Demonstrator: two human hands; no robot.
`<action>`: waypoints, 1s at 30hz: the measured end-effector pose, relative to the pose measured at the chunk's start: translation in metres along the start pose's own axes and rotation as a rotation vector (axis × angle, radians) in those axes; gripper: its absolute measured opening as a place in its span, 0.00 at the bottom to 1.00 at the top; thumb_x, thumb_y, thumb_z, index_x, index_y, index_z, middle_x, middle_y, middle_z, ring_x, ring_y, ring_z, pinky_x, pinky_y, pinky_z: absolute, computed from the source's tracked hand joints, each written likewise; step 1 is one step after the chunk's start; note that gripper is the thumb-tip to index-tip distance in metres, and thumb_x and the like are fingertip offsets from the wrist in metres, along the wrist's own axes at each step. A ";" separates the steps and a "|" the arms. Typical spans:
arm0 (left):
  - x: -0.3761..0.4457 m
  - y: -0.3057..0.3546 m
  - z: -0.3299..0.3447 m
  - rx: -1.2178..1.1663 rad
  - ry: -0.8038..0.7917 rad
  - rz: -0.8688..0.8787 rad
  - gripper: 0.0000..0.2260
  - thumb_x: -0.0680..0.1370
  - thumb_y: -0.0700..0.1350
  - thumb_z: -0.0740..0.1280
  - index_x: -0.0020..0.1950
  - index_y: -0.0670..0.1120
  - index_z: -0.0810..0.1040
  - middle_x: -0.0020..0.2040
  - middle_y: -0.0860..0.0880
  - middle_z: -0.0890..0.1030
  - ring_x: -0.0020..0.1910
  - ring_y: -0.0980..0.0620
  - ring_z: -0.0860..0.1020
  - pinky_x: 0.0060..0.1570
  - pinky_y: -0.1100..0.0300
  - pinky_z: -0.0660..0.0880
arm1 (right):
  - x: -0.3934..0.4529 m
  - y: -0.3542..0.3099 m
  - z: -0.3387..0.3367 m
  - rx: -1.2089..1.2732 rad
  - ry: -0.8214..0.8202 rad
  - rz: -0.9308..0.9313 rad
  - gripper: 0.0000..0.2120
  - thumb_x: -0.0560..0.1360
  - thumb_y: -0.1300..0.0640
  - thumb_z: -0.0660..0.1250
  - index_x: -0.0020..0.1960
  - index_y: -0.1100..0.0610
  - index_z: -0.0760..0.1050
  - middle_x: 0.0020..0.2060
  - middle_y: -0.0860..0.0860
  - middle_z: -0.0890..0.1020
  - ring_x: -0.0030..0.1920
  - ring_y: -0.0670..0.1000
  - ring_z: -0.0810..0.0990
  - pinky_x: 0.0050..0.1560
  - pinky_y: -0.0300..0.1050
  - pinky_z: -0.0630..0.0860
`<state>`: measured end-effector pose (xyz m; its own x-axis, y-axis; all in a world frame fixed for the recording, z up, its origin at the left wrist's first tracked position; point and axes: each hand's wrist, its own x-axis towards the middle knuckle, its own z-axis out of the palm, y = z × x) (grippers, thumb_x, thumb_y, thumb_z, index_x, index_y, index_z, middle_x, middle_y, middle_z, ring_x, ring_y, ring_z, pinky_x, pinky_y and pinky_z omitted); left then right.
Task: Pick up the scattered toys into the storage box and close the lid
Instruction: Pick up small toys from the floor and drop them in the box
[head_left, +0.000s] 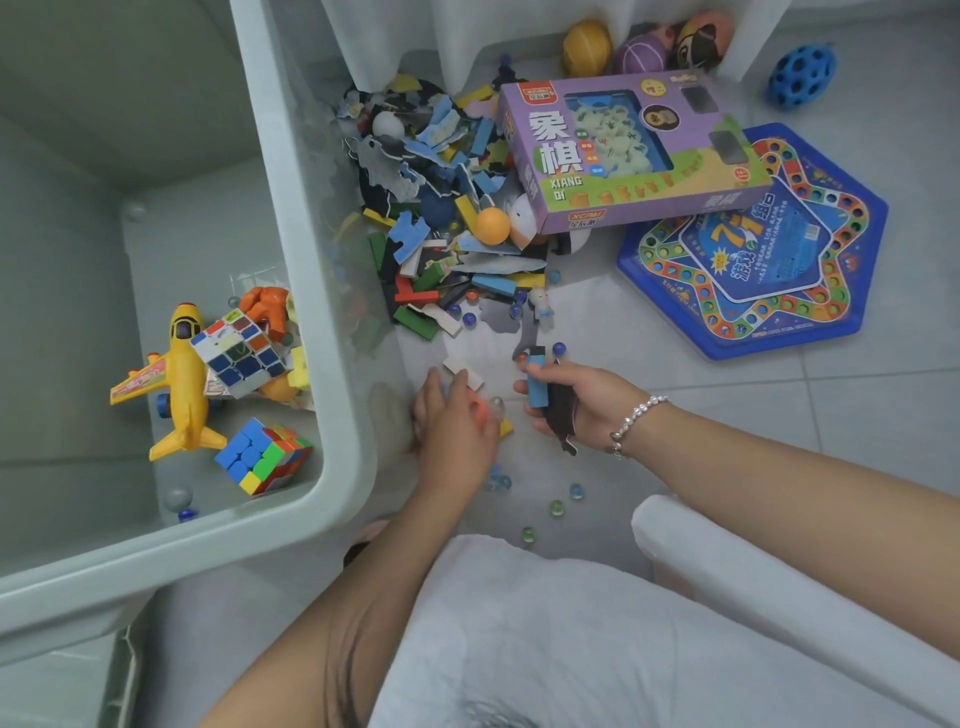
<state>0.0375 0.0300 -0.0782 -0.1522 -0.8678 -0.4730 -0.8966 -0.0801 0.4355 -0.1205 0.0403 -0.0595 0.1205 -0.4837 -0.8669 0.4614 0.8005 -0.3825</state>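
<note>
The pale green storage box (343, 322) fills the left, open, with a yellow toy plane (179, 374), two puzzle cubes (241, 351) and an orange toy inside. A heap of coloured blocks and puzzle pieces (441, 223) lies on the floor beside it. My left hand (454, 421) is down on the floor, curled over a handful of small pieces: orange, yellow and a clear marble show under the fingers. My right hand (576, 400) grips a blue block (537, 382) and a dark puzzle piece (563, 421) just off the floor.
A purple xiangqi box (628, 150) leans on the heap, over a blue hexagonal game board (769, 260). Balls (587, 47) and a blue holed ball (802, 75) lie at the back. Loose marbles (556, 506) dot the tiles near my knees (571, 623).
</note>
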 end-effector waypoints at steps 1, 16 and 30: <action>0.001 -0.001 0.002 0.047 -0.040 -0.003 0.29 0.77 0.51 0.65 0.75 0.48 0.58 0.77 0.44 0.49 0.75 0.44 0.50 0.72 0.54 0.51 | 0.000 0.001 -0.001 -0.013 0.009 -0.016 0.08 0.77 0.56 0.63 0.55 0.55 0.71 0.44 0.51 0.78 0.39 0.49 0.74 0.40 0.42 0.73; 0.013 -0.007 0.004 0.126 -0.086 0.234 0.18 0.76 0.36 0.62 0.66 0.45 0.68 0.60 0.41 0.68 0.61 0.43 0.65 0.56 0.54 0.68 | -0.011 0.011 -0.021 -0.096 0.084 -0.020 0.02 0.77 0.58 0.64 0.47 0.55 0.71 0.42 0.52 0.78 0.37 0.49 0.73 0.40 0.43 0.72; 0.024 0.018 -0.006 0.043 -0.020 0.223 0.17 0.75 0.42 0.64 0.63 0.49 0.73 0.57 0.47 0.69 0.43 0.51 0.74 0.44 0.58 0.72 | -0.015 0.013 -0.026 -0.038 0.204 -0.043 0.05 0.77 0.63 0.61 0.43 0.58 0.70 0.38 0.56 0.77 0.33 0.50 0.75 0.30 0.40 0.75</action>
<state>0.0198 0.0048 -0.0769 -0.3566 -0.8518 -0.3837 -0.8564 0.1339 0.4986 -0.1389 0.0677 -0.0595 -0.0813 -0.4389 -0.8949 0.4287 0.7951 -0.4289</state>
